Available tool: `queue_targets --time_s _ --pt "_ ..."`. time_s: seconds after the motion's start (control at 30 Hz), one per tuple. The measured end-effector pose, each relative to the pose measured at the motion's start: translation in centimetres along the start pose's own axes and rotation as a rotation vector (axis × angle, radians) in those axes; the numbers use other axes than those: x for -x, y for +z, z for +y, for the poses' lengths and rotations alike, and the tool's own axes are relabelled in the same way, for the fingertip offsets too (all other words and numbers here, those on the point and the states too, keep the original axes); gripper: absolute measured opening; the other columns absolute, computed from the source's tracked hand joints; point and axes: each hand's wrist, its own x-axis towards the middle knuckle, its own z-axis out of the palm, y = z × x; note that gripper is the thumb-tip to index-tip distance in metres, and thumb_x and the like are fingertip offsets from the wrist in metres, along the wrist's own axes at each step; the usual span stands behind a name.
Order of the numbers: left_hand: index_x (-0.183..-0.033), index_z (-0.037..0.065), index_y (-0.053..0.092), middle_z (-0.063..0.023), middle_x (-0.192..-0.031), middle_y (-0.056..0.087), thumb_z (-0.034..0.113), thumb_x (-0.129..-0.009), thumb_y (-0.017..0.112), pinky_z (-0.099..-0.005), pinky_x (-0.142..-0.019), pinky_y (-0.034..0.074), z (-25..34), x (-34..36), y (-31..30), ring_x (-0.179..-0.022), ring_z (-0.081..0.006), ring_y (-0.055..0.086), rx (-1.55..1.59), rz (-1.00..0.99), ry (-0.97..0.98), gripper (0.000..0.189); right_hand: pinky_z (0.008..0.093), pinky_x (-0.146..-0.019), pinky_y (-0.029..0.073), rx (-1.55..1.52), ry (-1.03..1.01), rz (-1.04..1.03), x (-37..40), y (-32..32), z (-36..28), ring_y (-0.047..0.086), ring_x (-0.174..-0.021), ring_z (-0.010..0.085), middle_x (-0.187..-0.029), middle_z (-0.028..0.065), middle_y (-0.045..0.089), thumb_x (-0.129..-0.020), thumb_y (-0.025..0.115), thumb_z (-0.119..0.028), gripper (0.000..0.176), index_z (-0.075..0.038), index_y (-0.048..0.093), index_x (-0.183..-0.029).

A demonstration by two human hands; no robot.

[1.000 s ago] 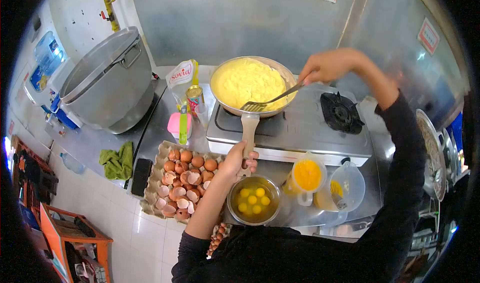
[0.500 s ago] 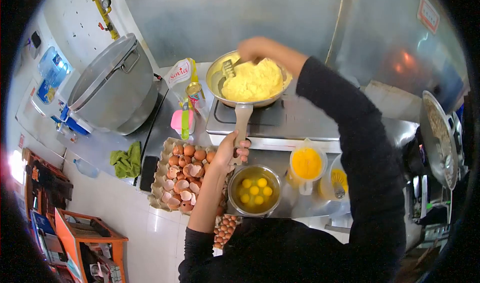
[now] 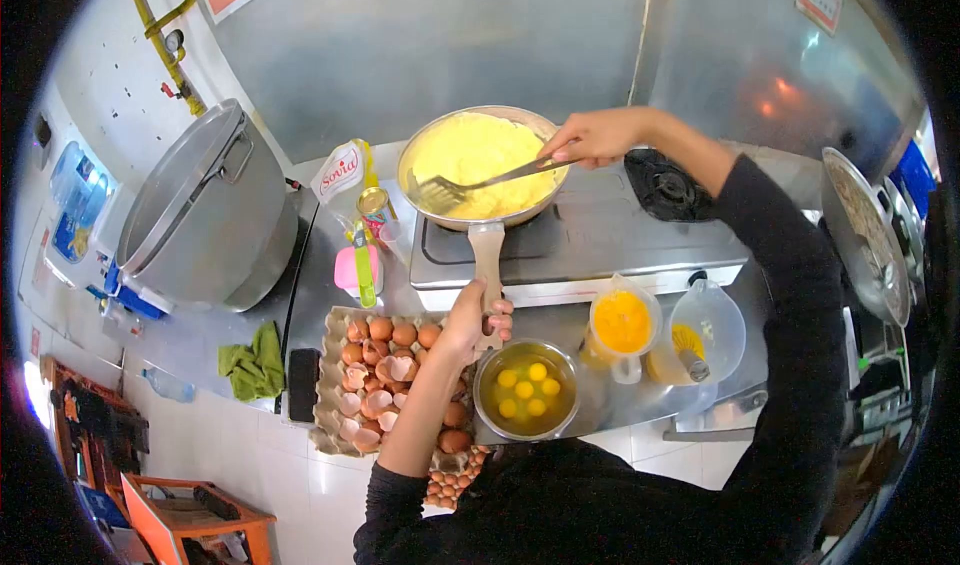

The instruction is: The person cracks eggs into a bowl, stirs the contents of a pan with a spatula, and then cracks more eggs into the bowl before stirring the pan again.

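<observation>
A frying pan holds a soft, lumpy yellow mass over the left burner of the stove. My left hand is closed round the pan's pale handle. From the right, my right hand grips a slotted turner; its head is blurred and rests in the mass near the pan's lower left side. Just right of my left hand stands a metal bowl of raw eggs with several whole yolks. An egg carton with brown eggs and broken shells lies partly under my left forearm.
Right of the bowl are a jug of beaten yellow egg and a clear jug with a whisk. A Sovia bag, a can and a pink container stand left of the stove. A large pot is farther left.
My right hand has moved right, away from over the pan. The turner now reaches across to the pan's lower left, and the heaped yellow mass looks spread out. My left hand keeps its grip.
</observation>
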Motion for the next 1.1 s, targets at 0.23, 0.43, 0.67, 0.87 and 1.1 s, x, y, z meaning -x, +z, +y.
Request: queue_targets --time_s 0.23,0.43,0.67,0.87,1.1 --pt "-0.088 0.010 0.029 0.0002 -0.059 0.036 0.028 -0.083 0.025 -0.0247 -0.045 0.036 0.1 0.4 0.0 -0.045 -0.0073 0.032 -0.047 -0.007 0.015 0.020 0.0331 -0.043 0.037 0.381 -0.050 0.317 -9.1 3.4 -3.8 0.050 -0.047 0.0201 -0.055 0.0151 0.051 -0.072 0.040 -0.006 0.022 0.005 0.055 -0.082" --pt "-0.089 0.011 0.030 0.0023 -0.058 0.036 0.031 -0.084 0.025 -0.0240 -0.044 0.036 -0.1 0.4 -0.1 -0.044 -0.0066 0.032 0.000 -0.010 0.007 0.021 0.0395 -0.049 0.039 0.732 -0.203 0.389 -12.6 3.7 -5.2 0.052 -0.052 0.0308 -0.063 0.0233 0.054 -0.057 0.045 0.000 0.012 0.007 0.055 -0.059" --pt "-0.086 0.012 0.030 0.0037 -0.057 0.035 0.032 -0.085 0.024 -0.0233 -0.043 0.033 -0.1 0.2 -0.2 -0.043 -0.0061 0.030 0.018 -0.039 0.023 0.021 0.0245 -0.039 0.035 0.395 0.109 0.110 0.1 -4.4 -6.1 0.044 -0.045 0.0107 -0.052 0.0040 0.047 -0.078 0.044 -0.017 0.024 -0.008 0.056 -0.097" --pt "-0.085 0.013 0.029 0.0029 -0.058 0.034 0.031 -0.085 0.025 -0.0238 -0.043 0.033 0.3 0.4 0.1 -0.044 -0.0060 0.030 -0.049 -0.024 0.008 0.019 0.0237 -0.037 0.032 0.315 -0.040 -0.107 1.3 -3.3 -1.7 0.039 -0.042 0.0083 -0.052 0.0023 0.044 -0.080 0.043 -0.021 0.031 -0.012 0.049 -0.110" --pt "-0.085 0.013 0.027 0.0020 -0.060 0.033 0.030 -0.084 0.025 -0.0239 -0.044 0.033 0.7 0.3 0.1 -0.046 -0.0066 0.030 -0.097 0.029 -0.022 0.017 0.0274 -0.035 0.032 0.193 -0.189 0.155 -5.1 0.1 -0.4 0.042 -0.039 0.0130 -0.048 0.0069 0.045 -0.075 0.046 -0.013 0.018 -0.003 0.057 -0.084"
